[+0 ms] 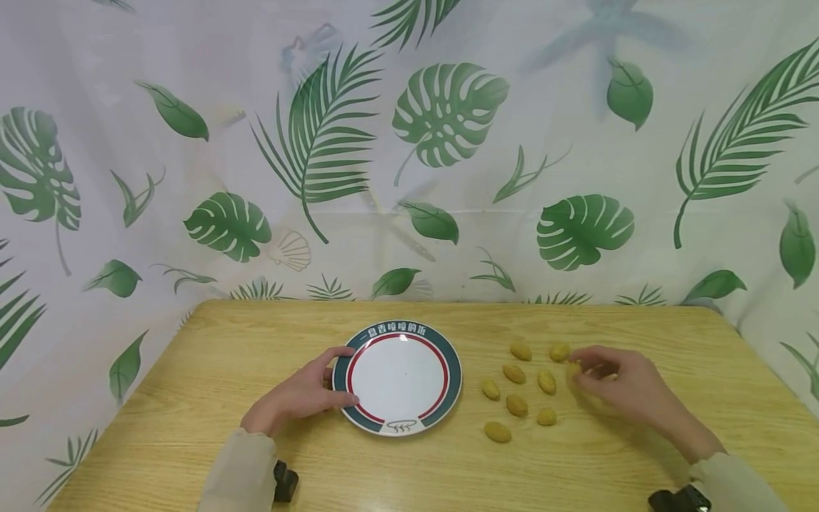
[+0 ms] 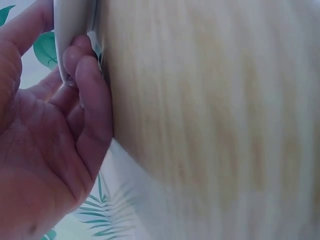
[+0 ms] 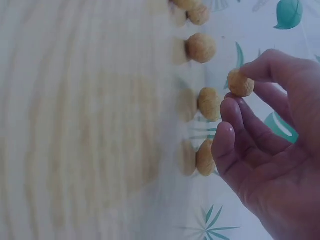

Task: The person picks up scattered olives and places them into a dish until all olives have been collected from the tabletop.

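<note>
My left hand (image 1: 310, 391) grips the left rim of a round white plate (image 1: 399, 377) with a dark blue-green border, a red ring and lettering. Its thumb lies over the rim; the left wrist view shows curled fingers under the plate's edge (image 2: 75, 30). To the right of the plate, my right hand (image 1: 630, 384) pinches a small oval, yellow-brown nut-like piece (image 3: 241, 83) between thumb and fingertip. Several similar pieces, such as one close to the fingertips (image 1: 559, 351) and one nearer the front (image 1: 497, 432), lie scattered between plate and right hand.
Everything stands on a wood-grain table (image 1: 448, 476). Behind it hangs a pale curtain (image 1: 473, 185) printed with green leaves. Dark wrist devices (image 1: 284, 481) show at both cuffs.
</note>
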`<action>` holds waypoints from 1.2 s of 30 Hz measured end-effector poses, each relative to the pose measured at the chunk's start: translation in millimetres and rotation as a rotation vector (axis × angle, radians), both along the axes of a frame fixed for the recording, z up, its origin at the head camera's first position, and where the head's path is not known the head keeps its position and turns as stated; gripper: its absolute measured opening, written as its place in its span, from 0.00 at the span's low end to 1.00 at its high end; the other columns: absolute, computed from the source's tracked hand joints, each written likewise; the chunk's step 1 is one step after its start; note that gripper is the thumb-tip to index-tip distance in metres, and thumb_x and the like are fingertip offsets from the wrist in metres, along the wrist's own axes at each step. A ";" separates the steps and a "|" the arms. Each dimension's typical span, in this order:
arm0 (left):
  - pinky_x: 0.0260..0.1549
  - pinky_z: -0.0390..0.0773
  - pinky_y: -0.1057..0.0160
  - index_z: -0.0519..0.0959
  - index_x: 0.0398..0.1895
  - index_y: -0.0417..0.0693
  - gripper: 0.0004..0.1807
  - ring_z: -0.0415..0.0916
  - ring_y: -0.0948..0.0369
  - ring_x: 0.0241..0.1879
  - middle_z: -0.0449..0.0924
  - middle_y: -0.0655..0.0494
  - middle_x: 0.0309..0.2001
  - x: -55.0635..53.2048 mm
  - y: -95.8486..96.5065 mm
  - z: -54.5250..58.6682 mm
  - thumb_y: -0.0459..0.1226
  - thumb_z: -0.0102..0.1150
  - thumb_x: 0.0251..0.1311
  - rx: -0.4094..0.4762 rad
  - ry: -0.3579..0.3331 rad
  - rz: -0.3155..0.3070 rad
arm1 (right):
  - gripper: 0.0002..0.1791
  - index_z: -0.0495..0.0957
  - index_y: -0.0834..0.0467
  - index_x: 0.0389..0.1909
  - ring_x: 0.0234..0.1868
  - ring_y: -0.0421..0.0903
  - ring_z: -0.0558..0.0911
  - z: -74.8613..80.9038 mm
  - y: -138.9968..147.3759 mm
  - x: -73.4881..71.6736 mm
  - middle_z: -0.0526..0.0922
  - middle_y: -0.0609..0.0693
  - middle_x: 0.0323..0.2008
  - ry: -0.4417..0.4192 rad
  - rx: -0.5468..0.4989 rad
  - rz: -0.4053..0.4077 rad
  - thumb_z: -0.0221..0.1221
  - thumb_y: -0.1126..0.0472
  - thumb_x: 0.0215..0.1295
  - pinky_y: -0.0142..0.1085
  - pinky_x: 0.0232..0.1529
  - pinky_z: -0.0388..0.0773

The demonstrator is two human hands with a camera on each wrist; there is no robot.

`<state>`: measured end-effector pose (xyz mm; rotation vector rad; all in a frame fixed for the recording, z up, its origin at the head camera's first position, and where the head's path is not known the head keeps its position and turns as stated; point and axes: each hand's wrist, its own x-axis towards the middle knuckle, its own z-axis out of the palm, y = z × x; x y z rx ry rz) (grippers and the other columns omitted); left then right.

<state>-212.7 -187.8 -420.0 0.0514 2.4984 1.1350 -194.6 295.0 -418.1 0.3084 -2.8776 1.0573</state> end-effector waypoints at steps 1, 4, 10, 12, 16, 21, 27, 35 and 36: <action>0.53 0.77 0.51 0.65 0.73 0.62 0.44 0.75 0.54 0.53 0.80 0.47 0.59 -0.1 0.6 0.4 0.45 0.75 0.54 -0.004 0.006 -0.002 | 0.16 0.85 0.58 0.53 0.36 0.29 0.81 1.0 -1.1 0.2 0.89 0.54 0.44 0.003 -0.016 0.002 0.67 0.58 0.66 0.31 0.33 0.80; 0.54 0.76 0.49 0.66 0.72 0.62 0.42 0.75 0.54 0.51 0.81 0.48 0.56 -0.1 2.4 1.0 0.45 0.76 0.53 -0.018 0.015 0.001 | 0.16 0.84 0.57 0.54 0.37 0.28 0.81 4.4 -5.0 0.3 0.88 0.55 0.46 0.015 -0.050 0.013 0.67 0.58 0.67 0.32 0.32 0.81; 0.63 0.72 0.39 0.66 0.72 0.63 0.42 0.74 0.50 0.58 0.77 0.45 0.63 0.9 5.5 2.3 0.46 0.76 0.53 -0.043 0.027 0.010 | 0.16 0.84 0.58 0.54 0.37 0.29 0.81 9.0 -16.7 -0.8 0.89 0.55 0.46 0.046 -0.083 0.053 0.67 0.60 0.67 0.31 0.35 0.81; 0.64 0.70 0.37 0.66 0.72 0.64 0.42 0.73 0.49 0.60 0.76 0.45 0.64 0.9 5.7 2.5 0.46 0.76 0.53 -0.046 0.026 0.013 | 0.16 0.84 0.58 0.54 0.37 0.29 0.82 10.1 -21.2 -1.4 0.89 0.55 0.46 0.053 -0.093 0.066 0.67 0.61 0.67 0.31 0.36 0.81; 0.66 0.68 0.36 0.67 0.71 0.65 0.42 0.73 0.47 0.62 0.76 0.43 0.65 0.6 5.0 2.1 0.46 0.75 0.53 -0.043 0.023 0.012 | 0.15 0.85 0.58 0.54 0.37 0.29 0.81 11.3 -29.7 -3.8 0.89 0.52 0.44 0.072 -0.088 0.085 0.67 0.62 0.66 0.31 0.37 0.81; 0.68 0.66 0.35 0.67 0.72 0.64 0.42 0.72 0.45 0.64 0.75 0.42 0.68 -0.2 4.2 0.8 0.47 0.75 0.53 -0.040 0.028 0.003 | 0.14 0.85 0.58 0.52 0.38 0.30 0.81 12.9 -40.7 -6.5 0.89 0.52 0.45 0.097 -0.088 0.104 0.67 0.63 0.66 0.31 0.38 0.81; 0.69 0.65 0.36 0.66 0.73 0.63 0.42 0.72 0.45 0.65 0.73 0.43 0.70 -0.6 5.6 1.5 0.47 0.75 0.54 -0.043 0.027 -0.001 | 0.14 0.85 0.59 0.51 0.37 0.31 0.82 13.4 -52.1 -8.8 0.89 0.54 0.45 0.101 -0.126 0.129 0.67 0.64 0.65 0.31 0.38 0.82; 0.68 0.66 0.36 0.66 0.73 0.62 0.43 0.72 0.44 0.66 0.70 0.44 0.71 -1.3 4.9 0.3 0.47 0.75 0.54 -0.053 0.042 -0.008 | 0.14 0.85 0.59 0.52 0.38 0.33 0.82 17.6 -71.2 -13.0 0.89 0.53 0.44 0.081 -0.184 0.165 0.67 0.63 0.65 0.32 0.40 0.82; 0.68 0.66 0.36 0.66 0.73 0.62 0.43 0.71 0.44 0.66 0.70 0.44 0.72 -1.1 4.8 0.1 0.47 0.75 0.54 -0.052 0.040 -0.006 | 0.14 0.85 0.59 0.51 0.39 0.33 0.83 18.4 -73.4 -13.5 0.89 0.52 0.44 0.081 -0.188 0.165 0.67 0.63 0.65 0.32 0.40 0.82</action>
